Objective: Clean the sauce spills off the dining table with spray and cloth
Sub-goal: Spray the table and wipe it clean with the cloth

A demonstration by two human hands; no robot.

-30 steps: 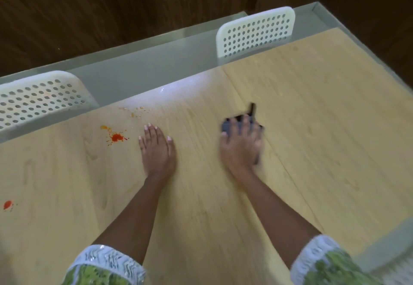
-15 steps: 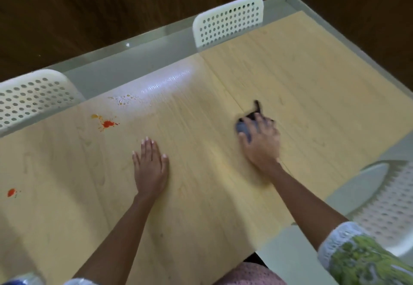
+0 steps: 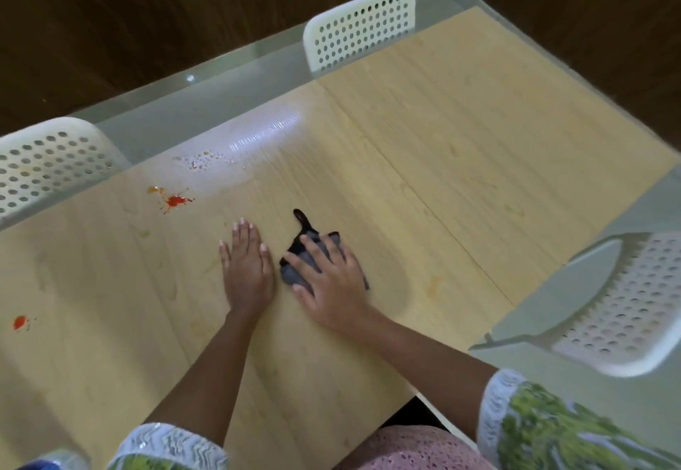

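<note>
Change: your right hand (image 3: 331,278) has swept the cloth (image 3: 294,270) leftward across the table (image 3: 460,160); half a second ago it was well to the right of your left hand, and now it lies just beside it.
Right hand: your fingers are spread flat on top of the dark cloth, pressing it down rather than curling round it; a thin loop of the cloth sticks out toward the far side.
Left hand: your left hand (image 3: 245,267) lies palm down on the wood, fingers straight and together, holding nothing; it has kept its place as a brace through the stroke.
Where the cloth stands: on bare wood near the middle of the table, touching no sauce.
Sauce left: the red splat (image 3: 173,200) with its orange fleck is beyond and left of your left hand, and a smaller red spot (image 3: 19,321) sits near the left edge; both are untouched.
Droplets: wet beads (image 3: 201,160) glisten beyond the red splat, probably spray, though the view is too soft to be sure.
Spray bottle: I cannot tell where it is; the blurred object at the bottom left corner may be it.
Meaning: the right side looks wiped, so your strokes now need to carry on left to reach the spills.
</note>
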